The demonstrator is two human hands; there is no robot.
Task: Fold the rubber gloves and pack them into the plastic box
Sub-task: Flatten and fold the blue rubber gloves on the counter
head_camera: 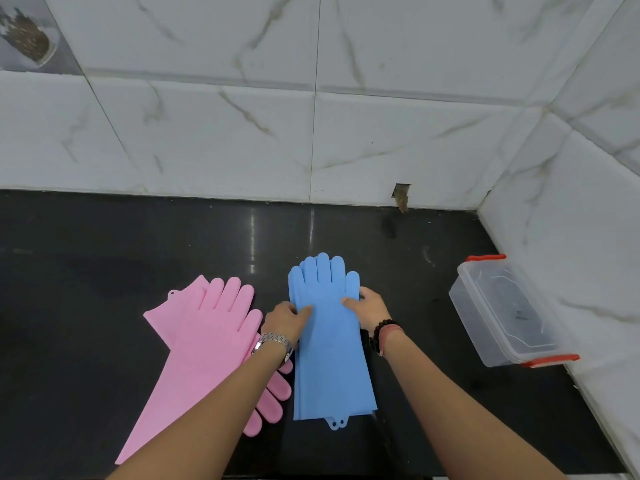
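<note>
Two blue rubber gloves (330, 358) lie stacked flat on the black counter (104, 271), fingers pointing at the wall. My left hand (285, 320) pinches their left edge with its thumb on top. My right hand (369, 306) pinches the right edge the same way, near the palm part. Two pink rubber gloves (194, 344) lie crossed over each other to the left, partly under my left forearm. The clear plastic box (467, 306) with red clips stands at the right, against the side wall.
White marble-look tiled walls (311, 133) close the counter at the back and on the right, forming a corner. A small hole (401, 194) shows at the base of the back wall. Bare black counter stretches to the left and behind the gloves.
</note>
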